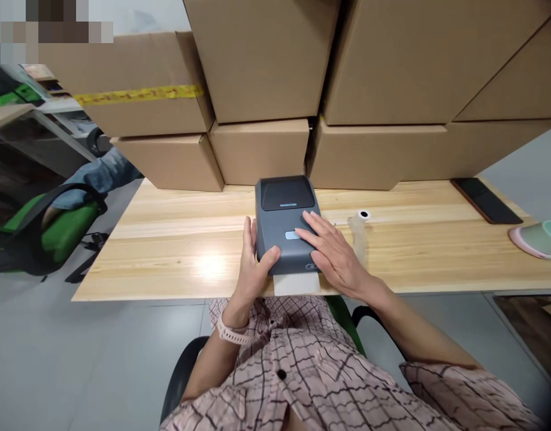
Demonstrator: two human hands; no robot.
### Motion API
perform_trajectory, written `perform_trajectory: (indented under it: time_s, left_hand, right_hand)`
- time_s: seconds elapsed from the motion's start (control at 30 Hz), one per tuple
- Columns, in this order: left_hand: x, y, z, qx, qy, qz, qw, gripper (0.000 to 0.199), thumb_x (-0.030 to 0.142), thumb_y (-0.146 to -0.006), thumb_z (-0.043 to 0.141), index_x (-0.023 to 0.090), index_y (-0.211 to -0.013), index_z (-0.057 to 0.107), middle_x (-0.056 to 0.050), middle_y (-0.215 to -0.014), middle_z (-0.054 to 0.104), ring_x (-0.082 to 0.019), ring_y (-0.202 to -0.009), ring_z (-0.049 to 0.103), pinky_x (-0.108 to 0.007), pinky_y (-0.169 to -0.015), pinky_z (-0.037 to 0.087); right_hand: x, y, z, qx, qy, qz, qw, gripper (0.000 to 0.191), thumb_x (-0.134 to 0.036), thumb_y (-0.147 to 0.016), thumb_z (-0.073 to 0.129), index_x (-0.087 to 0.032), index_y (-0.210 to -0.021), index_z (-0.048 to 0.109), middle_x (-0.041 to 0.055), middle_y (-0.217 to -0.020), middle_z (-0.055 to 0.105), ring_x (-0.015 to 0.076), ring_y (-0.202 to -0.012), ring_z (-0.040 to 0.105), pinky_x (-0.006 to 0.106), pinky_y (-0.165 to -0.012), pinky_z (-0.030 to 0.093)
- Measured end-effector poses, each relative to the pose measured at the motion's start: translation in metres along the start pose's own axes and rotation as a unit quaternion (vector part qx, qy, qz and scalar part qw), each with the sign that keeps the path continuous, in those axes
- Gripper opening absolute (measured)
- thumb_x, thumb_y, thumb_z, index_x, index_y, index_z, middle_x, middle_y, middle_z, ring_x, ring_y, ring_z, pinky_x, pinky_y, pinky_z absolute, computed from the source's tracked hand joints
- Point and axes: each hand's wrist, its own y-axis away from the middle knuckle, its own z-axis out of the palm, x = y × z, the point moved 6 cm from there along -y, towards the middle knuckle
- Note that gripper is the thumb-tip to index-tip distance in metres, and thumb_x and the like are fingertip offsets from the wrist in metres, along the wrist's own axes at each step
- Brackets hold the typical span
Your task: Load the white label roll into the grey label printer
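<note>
A dark grey label printer [279, 222] sits near the table's front edge, with a white paper strip [296, 284] sticking out of its front. My left hand [254, 263] grips the printer's near left corner, fingers along the side and thumb over the top edge. My right hand [336, 254] lies over the printer's right side, its fingers stretched out flat. One fingertip reaches the pale blue rectangle [292, 235] on top. Just right of this hand lies a translucent curled strip [359, 236], beside a small white roll [364, 214] with a dark centre.
Cardboard boxes [260, 149] are stacked along the back of the wooden table [167, 251]. A phone [486, 200] and a pale green cup [538, 236] are at the right. Left of the table, a person's denim-covered leg [96, 176] shows by a green chair [73, 233].
</note>
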Motion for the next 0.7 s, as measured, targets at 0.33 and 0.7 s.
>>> perform_trajectory:
  time_s: [0.33, 0.7]
  left_hand:
    - [0.006, 0.012, 0.0, 0.044, -0.014, 0.05, 0.998, 0.081, 0.052, -0.088, 0.074, 0.029, -0.156, 0.038, -0.013, -0.165, 0.04, -0.033, -0.153, 0.04, -0.049, -0.124, 0.037]
    - [-0.015, 0.079, 0.009, -0.038, 0.008, -0.147, 0.988, 0.053, 0.06, -0.09, 0.066, 0.016, -0.061, 0.064, -0.003, -0.061, 0.063, -0.013, -0.059, 0.054, -0.026, -0.062, 0.044]
  right_hand:
    - [0.003, 0.004, 0.003, -0.013, -0.001, 0.012, 1.0, 0.047, -0.033, -0.11, 0.035, -0.034, -0.157, 0.038, 0.0036, -0.173, 0.028, 0.0251, -0.16, 0.025, 0.058, -0.127, 0.029]
    - [0.001, -0.001, 0.001, 0.029, 0.008, 0.011, 0.999, 0.039, -0.028, -0.106, 0.042, -0.027, -0.145, 0.049, 0.0079, -0.16, 0.05, 0.0252, -0.153, 0.039, 0.054, -0.122, 0.036]
